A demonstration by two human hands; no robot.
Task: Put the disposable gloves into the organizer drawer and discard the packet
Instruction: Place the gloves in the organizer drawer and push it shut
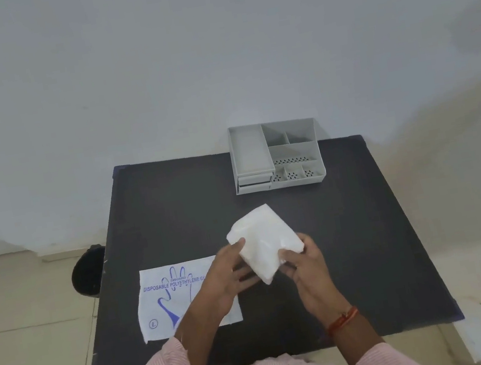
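Head: both hands [223, 276] around gloves [266, 241]

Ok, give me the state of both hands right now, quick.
Left hand: grips the glove stack at its left edge.
Right hand: grips the same glove stack at its right edge.

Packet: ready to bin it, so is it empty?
Apparently empty: the packet lies flat on the table, while the left hand and right hand hold the gloves outside it.

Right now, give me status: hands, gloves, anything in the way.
Left hand and right hand grip the glove stack. Empty packet flat on table. Organizer drawers look closed.
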